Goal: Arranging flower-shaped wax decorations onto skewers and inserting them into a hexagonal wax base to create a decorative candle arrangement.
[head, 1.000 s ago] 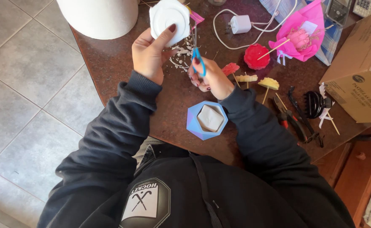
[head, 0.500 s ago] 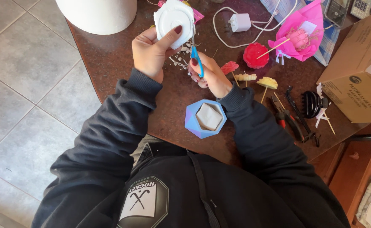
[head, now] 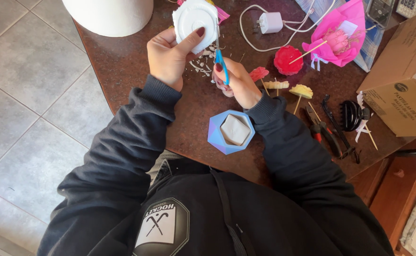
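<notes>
closest to the person sits a blue faceted mould [head: 230, 132] with a white cast inside, just by the right sleeve — an elbow could nudge it off the table [head: 122, 61]. further out, the right hand [head: 234, 80] is closed round a blue-handled blade [head: 221, 57], tip up against the white round disc [head: 194, 19]. the left hand [head: 170, 54] pinches that disc, thumb across its face. risk: a slip sends the blade toward that thumb. white shavings [head: 201, 66] are piling beneath and could scatter.
</notes>
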